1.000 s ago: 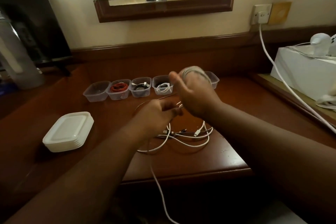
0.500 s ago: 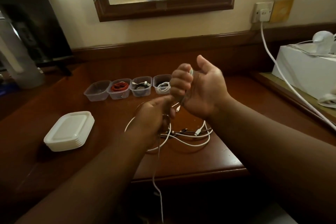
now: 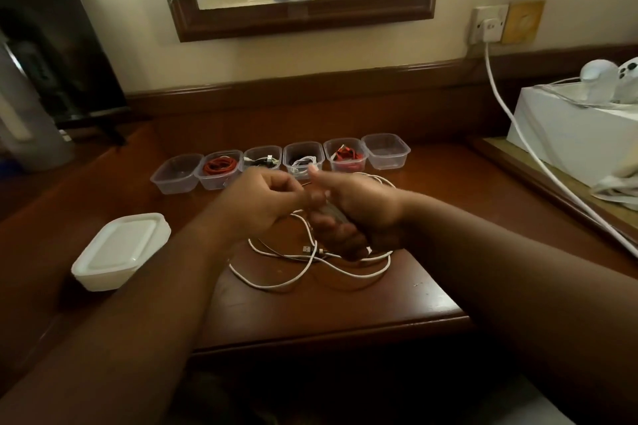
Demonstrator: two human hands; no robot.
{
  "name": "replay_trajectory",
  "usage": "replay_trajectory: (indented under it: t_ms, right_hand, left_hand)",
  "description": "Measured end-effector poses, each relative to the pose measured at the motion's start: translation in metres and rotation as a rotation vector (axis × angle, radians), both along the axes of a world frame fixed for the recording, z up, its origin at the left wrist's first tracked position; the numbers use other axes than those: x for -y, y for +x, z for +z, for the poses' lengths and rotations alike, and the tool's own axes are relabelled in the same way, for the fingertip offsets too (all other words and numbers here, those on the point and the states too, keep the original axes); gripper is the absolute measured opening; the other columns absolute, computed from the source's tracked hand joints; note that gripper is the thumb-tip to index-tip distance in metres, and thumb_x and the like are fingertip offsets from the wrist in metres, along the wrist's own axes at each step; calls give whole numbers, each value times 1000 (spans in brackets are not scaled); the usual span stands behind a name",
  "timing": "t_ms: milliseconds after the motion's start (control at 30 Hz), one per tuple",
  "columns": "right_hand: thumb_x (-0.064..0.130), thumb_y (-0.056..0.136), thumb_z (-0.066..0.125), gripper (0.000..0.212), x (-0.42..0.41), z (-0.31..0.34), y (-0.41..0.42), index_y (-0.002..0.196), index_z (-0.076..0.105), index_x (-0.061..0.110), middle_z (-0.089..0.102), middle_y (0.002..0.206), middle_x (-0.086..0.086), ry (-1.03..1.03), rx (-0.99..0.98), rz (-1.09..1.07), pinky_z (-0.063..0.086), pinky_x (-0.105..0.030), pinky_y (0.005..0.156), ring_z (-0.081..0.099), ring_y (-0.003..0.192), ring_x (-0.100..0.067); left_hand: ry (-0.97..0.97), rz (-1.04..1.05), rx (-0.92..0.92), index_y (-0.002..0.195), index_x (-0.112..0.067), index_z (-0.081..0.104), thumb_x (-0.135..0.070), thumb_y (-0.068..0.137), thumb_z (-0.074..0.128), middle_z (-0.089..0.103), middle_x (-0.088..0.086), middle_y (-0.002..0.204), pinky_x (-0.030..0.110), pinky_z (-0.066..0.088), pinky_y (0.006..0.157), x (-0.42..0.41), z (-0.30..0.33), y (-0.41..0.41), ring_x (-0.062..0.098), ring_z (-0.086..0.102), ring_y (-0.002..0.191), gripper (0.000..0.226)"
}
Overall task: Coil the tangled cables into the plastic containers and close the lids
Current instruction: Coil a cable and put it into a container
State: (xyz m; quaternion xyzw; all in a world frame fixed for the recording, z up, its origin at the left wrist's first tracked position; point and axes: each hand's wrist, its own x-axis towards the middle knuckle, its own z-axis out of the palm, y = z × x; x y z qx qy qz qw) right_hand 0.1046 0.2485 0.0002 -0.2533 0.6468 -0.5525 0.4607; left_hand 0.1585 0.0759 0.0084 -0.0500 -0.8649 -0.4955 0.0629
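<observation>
Several clear plastic containers (image 3: 386,151) stand in a row at the back of the wooden desk; the middle ones hold coiled red, black and white cables, the two end ones look empty. My right hand (image 3: 348,214) is wrapped around a coil of white cable, fingers curled under it. My left hand (image 3: 262,203) pinches that cable's strand just left of the coil. Below both hands, tangled white cables (image 3: 310,262) lie loose on the desk. A stack of white lids (image 3: 121,250) rests at the left.
A white box (image 3: 569,134) with white devices on top sits on the right ledge. A thick white power cord (image 3: 511,121) runs from the wall socket down across the ledge. The desk's front edge (image 3: 328,335) is close to me.
My right hand has dropped from chest height to just above the desk and turned over. My left hand has risen to meet it. The two rightmost containers are now uncovered.
</observation>
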Motion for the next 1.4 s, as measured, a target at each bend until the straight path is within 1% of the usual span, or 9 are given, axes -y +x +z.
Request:
replay_trajectory:
  t_ms: [167, 367, 567, 700, 867, 1000, 1167, 1267, 1400]
  right_hand:
    - [59, 97, 28, 62, 5, 11, 6, 54, 41, 17, 31, 44, 3, -405, 286, 41, 18, -23, 40, 31, 34, -11]
    - [54, 93, 38, 54, 8, 14, 16, 56, 46, 16, 36, 49, 2, -818, 460, -74, 31, -24, 43, 38, 41, -12]
    - [53, 101, 27, 53, 10, 26, 16, 68, 44, 15, 35, 59, 0, -1070, 264, -619, 34, -27, 53, 38, 52, -14]
    - [52, 103, 28, 51, 4, 24, -1, 74, 47, 14, 41, 62, -4, -766, -281, -790, 37, -36, 59, 40, 56, -22]
    - [53, 97, 31, 71, 1, 3, -7, 75, 52, -12, 47, 65, -17, -274, -894, -729, 38, -51, 53, 41, 55, -31]
    - [57, 102, 25, 68, 2, 3, -12, 79, 61, 4, 54, 69, -12, -62, -862, -672, 44, -45, 63, 50, 61, -21]
    - [57, 102, 19, 69, 4, 7, -12, 74, 60, 8, 52, 63, -6, 7, -826, -534, 41, -35, 61, 49, 57, -16]
    - [65, 98, 17, 74, 3, 1, -13, 68, 58, 12, 49, 59, -6, -5, -637, -377, 39, -28, 50, 45, 48, -15]
    - [73, 89, 17, 78, -2, -11, -19, 51, 56, 17, 38, 46, -1, -110, -297, -106, 24, -25, 44, 27, 39, -16]
  left_hand:
    - [545, 12, -26, 70, -21, 63, -52, 74, 77, 45, 1, 58, 30, 29, 53, -19, -6, 1, 20, 38, 55, 35]
    - [612, 146, -97, 102, -14, 65, -27, 99, 54, 65, 4, 78, 27, 50, 53, -39, -2, 5, 14, 62, 62, 17]
    - [397, 76, 78, 117, -25, 66, -20, 103, 49, 54, 0, 64, 21, 31, 43, -48, -16, 8, 6, 40, 43, 23]
    - [25, -46, 15, 118, -47, 57, -16, 103, 50, 55, -14, 64, 11, 36, 47, -45, -24, 10, -4, 46, 45, 35]
    - [-395, 32, -336, 110, -22, 72, -19, 95, 64, 71, -11, 92, 10, 51, 69, -26, -12, 4, -7, 65, 82, 18]
    - [-427, 37, -512, 85, -20, 75, -28, 82, 80, 70, -11, 75, 15, 51, 59, -12, -4, -5, 0, 66, 71, 10]
    - [-407, 11, -660, 92, -13, 72, -34, 79, 81, 71, -5, 82, 26, 57, 60, -8, -2, -18, 2, 68, 71, 26]
    - [-308, 24, -628, 104, -21, 63, -34, 73, 85, 64, -10, 78, 21, 54, 59, -4, -7, -22, 7, 65, 71, 39]
    - [-51, -171, -256, 126, -26, 59, -37, 78, 80, 71, -3, 88, 39, 60, 75, 2, -21, -32, 15, 72, 83, 54]
